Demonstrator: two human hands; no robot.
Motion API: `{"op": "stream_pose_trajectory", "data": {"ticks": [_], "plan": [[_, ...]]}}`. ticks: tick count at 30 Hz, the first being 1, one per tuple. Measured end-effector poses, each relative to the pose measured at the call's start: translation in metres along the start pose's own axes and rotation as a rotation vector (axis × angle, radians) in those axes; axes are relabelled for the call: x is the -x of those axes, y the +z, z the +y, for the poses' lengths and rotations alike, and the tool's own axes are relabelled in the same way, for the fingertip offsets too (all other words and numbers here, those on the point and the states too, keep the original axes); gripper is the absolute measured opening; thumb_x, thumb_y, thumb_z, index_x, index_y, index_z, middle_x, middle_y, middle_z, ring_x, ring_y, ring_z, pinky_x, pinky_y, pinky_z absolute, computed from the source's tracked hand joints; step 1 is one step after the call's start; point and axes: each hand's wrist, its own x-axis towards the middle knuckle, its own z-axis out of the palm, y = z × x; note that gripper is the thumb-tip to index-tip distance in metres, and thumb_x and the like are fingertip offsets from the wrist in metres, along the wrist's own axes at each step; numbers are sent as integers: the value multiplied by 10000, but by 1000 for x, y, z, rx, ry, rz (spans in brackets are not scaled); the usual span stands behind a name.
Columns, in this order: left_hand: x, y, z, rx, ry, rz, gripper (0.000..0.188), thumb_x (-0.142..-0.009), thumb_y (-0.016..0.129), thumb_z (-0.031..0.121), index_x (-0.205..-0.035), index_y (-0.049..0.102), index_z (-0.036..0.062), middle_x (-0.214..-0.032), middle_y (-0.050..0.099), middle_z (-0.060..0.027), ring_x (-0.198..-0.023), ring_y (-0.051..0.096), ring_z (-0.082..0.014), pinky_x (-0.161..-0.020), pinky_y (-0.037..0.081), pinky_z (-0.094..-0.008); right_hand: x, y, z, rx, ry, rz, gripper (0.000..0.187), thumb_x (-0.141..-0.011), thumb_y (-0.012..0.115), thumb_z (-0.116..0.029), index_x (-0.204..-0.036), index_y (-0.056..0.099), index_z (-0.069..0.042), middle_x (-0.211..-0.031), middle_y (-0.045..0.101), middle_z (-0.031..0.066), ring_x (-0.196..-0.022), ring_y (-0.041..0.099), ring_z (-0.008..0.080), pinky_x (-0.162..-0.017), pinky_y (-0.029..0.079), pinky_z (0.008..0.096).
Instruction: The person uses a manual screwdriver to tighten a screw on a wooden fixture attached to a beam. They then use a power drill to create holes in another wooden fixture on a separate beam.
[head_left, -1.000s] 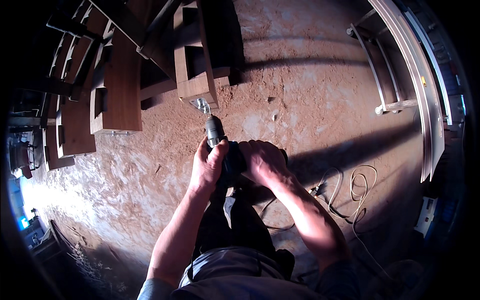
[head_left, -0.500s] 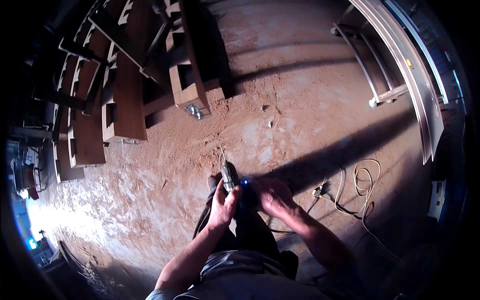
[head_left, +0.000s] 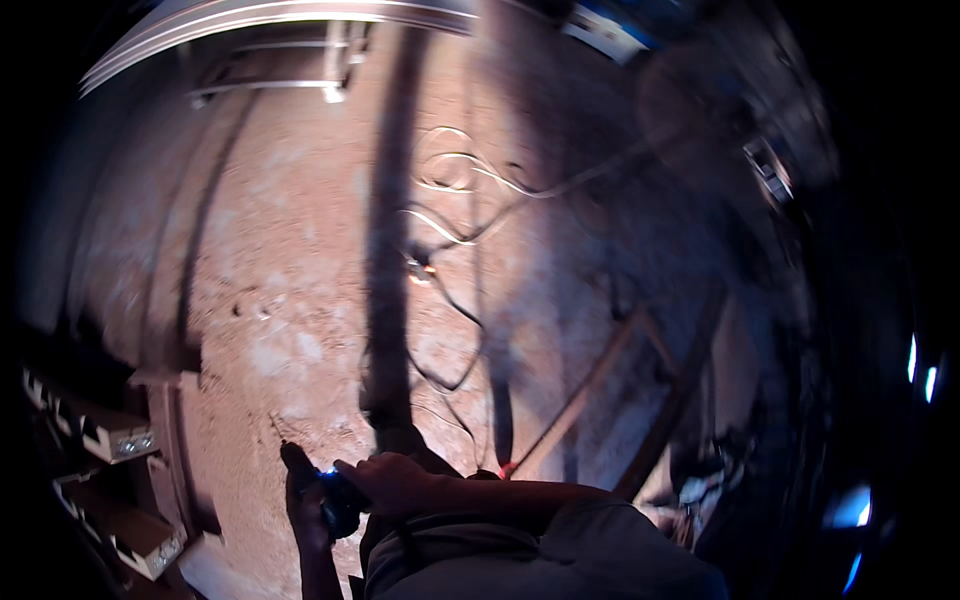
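Observation:
A dark power drill (head_left: 340,502) with a long thin bit is in front of my body, at the lower left of the view. Its bit points up and to the left, over the dusty floor. My left hand (head_left: 308,512) is wrapped around the drill's left side, below the chuck. Against its right side rests my right hand (head_left: 392,482), with bent fingers near a small blue light on the tool. Shadow hides part of the drill's grip and most fingertips.
A pale looped cord (head_left: 455,165) and a dark cable (head_left: 448,385) joined at a connector (head_left: 420,270) lie on the floor. Wooden box sections (head_left: 150,535) stand at the lower left. A metal-legged rack (head_left: 332,75) is far ahead; wooden bars (head_left: 590,395) lie at right.
My view has swung to the right, so the wooden boxes have shifted to the lower left and the cords nearer the middle. Both hands stay at the drill; my right hand now rests against it.

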Motion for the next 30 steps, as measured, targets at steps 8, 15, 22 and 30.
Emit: {"op": "stream_pose_trajectory", "data": {"ticks": [8,15,22,30], "plan": [[78,76,-30,-324,-143,-445,737,-839,560,139,-1530,328,35,-1422,487,-116,-1182,542,-199,-993,457,-361,191,27,-57,-125,416,309,810,-711,793,-265,-1359,412,39,-923,636,189,-883,651,371,-779,523,449],[145,171,-76,-604,-143,-826,796,-865,603,50,-1561,219,14,-1176,612,-117,-1013,617,-175,-886,517,-323,344,91,-68,-621,706,714,601,-823,720,-327,-1283,467,-34,-922,659,168,-899,667,366,-753,534,444],[175,216,-167,-1119,-16,-1040,722,-897,601,31,-1538,270,21,-1145,607,-109,-906,621,-127,-677,584,-255,490,110,-75,-408,1005,736,644,-821,744,-338,-1319,433,-73,-1050,659,184,-987,651,399,-820,521,518],[270,357,-293,-1426,457,-1315,252,-938,640,190,-1125,667,23,-952,702,-187,-889,694,-346,-808,549,-392,615,195,-96,-462,1434,870,747,-808,722,-529,-1363,458,-104,-1045,681,193,-969,678,369,-814,543,496]]}}
